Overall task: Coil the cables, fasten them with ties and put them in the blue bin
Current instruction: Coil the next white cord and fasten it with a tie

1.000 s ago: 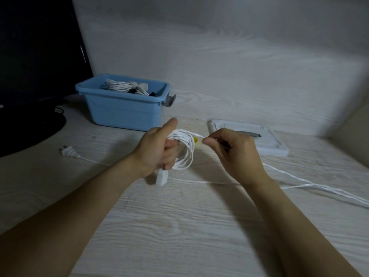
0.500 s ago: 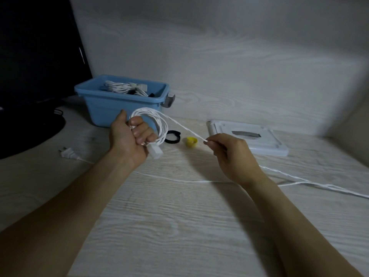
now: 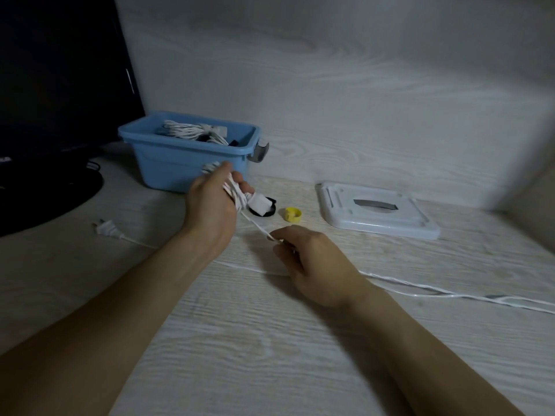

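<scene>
My left hand [image 3: 211, 205] grips a coil of white cable [image 3: 234, 192] just in front of the blue bin [image 3: 186, 163], a white block [image 3: 259, 203] at the cable's end hanging by its fingers. A taut strand runs from the coil down to my right hand [image 3: 312, 262], which pinches it between thumb and fingers. The loose remainder of the cable [image 3: 420, 288] trails across the desk to the right edge. Its two-pin plug [image 3: 106, 229] lies at the left. A black tie [image 3: 265, 211] and a yellow tie [image 3: 292, 214] lie rolled up behind my hands.
The bin holds coiled white cables [image 3: 192, 132]. Its white lid [image 3: 378, 213] lies flat at the right. A dark monitor [image 3: 57, 73] on a round stand fills the left. The wall runs close behind the bin.
My left hand has turned over and dropped toward the desk with the coil. My right hand has drawn the strand down and toward me, below the coil.
</scene>
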The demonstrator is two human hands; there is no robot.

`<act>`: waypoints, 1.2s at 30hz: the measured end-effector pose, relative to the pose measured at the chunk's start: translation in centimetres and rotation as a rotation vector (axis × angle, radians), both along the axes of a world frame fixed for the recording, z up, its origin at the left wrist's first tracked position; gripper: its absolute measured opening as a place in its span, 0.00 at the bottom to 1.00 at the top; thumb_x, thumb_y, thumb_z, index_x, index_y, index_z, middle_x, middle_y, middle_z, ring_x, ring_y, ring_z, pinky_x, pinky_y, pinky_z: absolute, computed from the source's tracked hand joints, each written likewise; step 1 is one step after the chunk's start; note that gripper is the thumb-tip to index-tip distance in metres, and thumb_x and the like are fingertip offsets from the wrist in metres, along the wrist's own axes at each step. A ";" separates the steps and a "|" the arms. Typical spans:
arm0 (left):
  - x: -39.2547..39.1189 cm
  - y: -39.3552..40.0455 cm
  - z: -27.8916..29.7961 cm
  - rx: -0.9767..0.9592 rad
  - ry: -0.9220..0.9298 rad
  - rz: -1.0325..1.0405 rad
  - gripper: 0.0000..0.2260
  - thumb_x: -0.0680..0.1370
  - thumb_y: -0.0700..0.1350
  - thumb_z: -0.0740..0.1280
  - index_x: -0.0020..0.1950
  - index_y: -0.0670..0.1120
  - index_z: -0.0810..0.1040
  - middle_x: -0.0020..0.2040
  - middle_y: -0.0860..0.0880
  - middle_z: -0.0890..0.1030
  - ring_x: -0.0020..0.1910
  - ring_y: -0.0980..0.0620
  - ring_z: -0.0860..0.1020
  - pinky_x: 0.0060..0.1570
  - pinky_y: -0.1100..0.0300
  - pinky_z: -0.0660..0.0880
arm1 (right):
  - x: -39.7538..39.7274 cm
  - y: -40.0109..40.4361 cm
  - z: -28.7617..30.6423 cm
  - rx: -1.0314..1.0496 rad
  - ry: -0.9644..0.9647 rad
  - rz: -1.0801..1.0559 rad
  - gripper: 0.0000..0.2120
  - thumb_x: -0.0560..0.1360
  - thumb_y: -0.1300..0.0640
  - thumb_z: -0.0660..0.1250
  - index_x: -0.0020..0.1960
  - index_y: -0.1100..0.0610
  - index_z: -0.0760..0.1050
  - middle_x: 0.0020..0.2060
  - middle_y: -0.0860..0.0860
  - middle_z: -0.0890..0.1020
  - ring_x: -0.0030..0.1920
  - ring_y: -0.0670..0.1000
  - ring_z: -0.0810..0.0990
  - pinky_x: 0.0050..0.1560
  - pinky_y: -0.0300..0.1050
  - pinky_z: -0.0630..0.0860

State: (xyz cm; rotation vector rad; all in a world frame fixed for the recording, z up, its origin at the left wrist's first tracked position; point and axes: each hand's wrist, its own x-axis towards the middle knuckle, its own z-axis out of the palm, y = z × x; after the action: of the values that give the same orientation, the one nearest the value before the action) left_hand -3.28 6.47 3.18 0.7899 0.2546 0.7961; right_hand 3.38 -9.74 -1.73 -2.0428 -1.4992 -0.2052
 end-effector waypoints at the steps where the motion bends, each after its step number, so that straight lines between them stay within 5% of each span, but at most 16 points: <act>1: 0.1 -0.3 -0.3 0.115 0.049 0.044 0.10 0.82 0.36 0.60 0.41 0.43 0.71 0.30 0.49 0.73 0.30 0.53 0.71 0.37 0.57 0.72 | -0.1 -0.1 0.1 0.003 0.004 0.007 0.13 0.80 0.55 0.60 0.61 0.55 0.78 0.51 0.51 0.83 0.49 0.54 0.80 0.48 0.54 0.77; 7: 0.1 -1.0 -2.7 0.839 0.356 0.126 0.07 0.83 0.39 0.60 0.60 0.42 0.71 0.44 0.45 0.79 0.39 0.63 0.78 0.43 0.75 0.72 | 0.1 -0.4 0.7 0.023 -0.008 0.031 0.12 0.79 0.59 0.60 0.56 0.55 0.81 0.41 0.45 0.83 0.36 0.43 0.78 0.42 0.51 0.77; 11: 0.0 -1.3 -3.9 1.074 0.424 -0.013 0.08 0.82 0.42 0.61 0.60 0.43 0.72 0.54 0.47 0.79 0.53 0.52 0.79 0.55 0.57 0.76 | 0.0 -0.7 1.4 0.155 -0.010 -0.003 0.08 0.80 0.56 0.65 0.56 0.50 0.80 0.39 0.42 0.84 0.35 0.42 0.80 0.41 0.48 0.78; 13: -0.3 -1.7 -3.7 1.125 0.425 -0.069 0.09 0.82 0.46 0.61 0.58 0.44 0.74 0.51 0.50 0.80 0.52 0.52 0.80 0.54 0.54 0.77 | 0.0 -0.8 1.8 0.240 0.000 -0.018 0.05 0.79 0.53 0.68 0.53 0.51 0.78 0.39 0.43 0.85 0.36 0.43 0.82 0.39 0.49 0.79; 17: -1.3 -2.7 -2.5 1.236 0.398 -0.187 0.13 0.84 0.52 0.54 0.49 0.47 0.75 0.38 0.53 0.78 0.37 0.60 0.76 0.42 0.58 0.74 | 0.3 -1.4 2.7 0.394 -0.049 -0.110 0.16 0.72 0.43 0.73 0.47 0.55 0.75 0.34 0.41 0.81 0.33 0.44 0.81 0.34 0.48 0.80; 20: -2.0 -3.5 -1.7 1.315 0.424 -0.249 0.18 0.84 0.55 0.52 0.41 0.50 0.74 0.34 0.57 0.78 0.35 0.63 0.75 0.40 0.62 0.70 | 1.0 -2.2 3.2 0.435 -0.132 -0.124 0.23 0.67 0.36 0.73 0.39 0.56 0.75 0.29 0.41 0.75 0.27 0.45 0.75 0.29 0.45 0.76; 24: -2.1 -3.0 -1.6 1.480 0.517 -0.232 0.31 0.77 0.69 0.48 0.36 0.48 0.78 0.33 0.53 0.81 0.34 0.57 0.79 0.40 0.54 0.75 | 1.9 -2.7 3.5 0.439 -0.076 -0.094 0.23 0.61 0.37 0.76 0.36 0.56 0.75 0.26 0.45 0.74 0.26 0.48 0.72 0.28 0.34 0.68; 27: -2.2 -1.9 -1.4 1.405 0.508 -0.415 0.31 0.77 0.69 0.53 0.36 0.43 0.76 0.30 0.47 0.78 0.29 0.49 0.74 0.34 0.52 0.72 | 2.3 -2.8 3.4 0.400 -0.010 -0.075 0.20 0.60 0.41 0.78 0.36 0.53 0.74 0.26 0.46 0.75 0.27 0.47 0.72 0.30 0.29 0.66; 30: -2.5 -1.2 -0.8 1.213 0.552 -0.563 0.25 0.80 0.57 0.62 0.34 0.38 0.73 0.25 0.49 0.68 0.22 0.55 0.64 0.24 0.63 0.63 | 3.1 -3.4 3.3 0.420 0.132 -0.124 0.18 0.60 0.46 0.80 0.33 0.56 0.76 0.24 0.49 0.77 0.25 0.44 0.71 0.28 0.32 0.66; 36: -2.7 1.7 0.1 0.521 0.435 -0.679 0.20 0.75 0.57 0.63 0.27 0.51 0.63 0.20 0.53 0.58 0.19 0.55 0.56 0.22 0.63 0.59 | 4.6 -5.0 3.3 0.510 0.297 -0.257 0.19 0.63 0.46 0.78 0.32 0.60 0.77 0.24 0.56 0.78 0.25 0.45 0.71 0.31 0.43 0.70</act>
State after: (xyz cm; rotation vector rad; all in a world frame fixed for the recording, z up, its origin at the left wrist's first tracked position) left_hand -5.98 8.22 3.33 1.4424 0.1446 0.0255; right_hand 7.97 -14.74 1.55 -1.7480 -0.8896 -0.3306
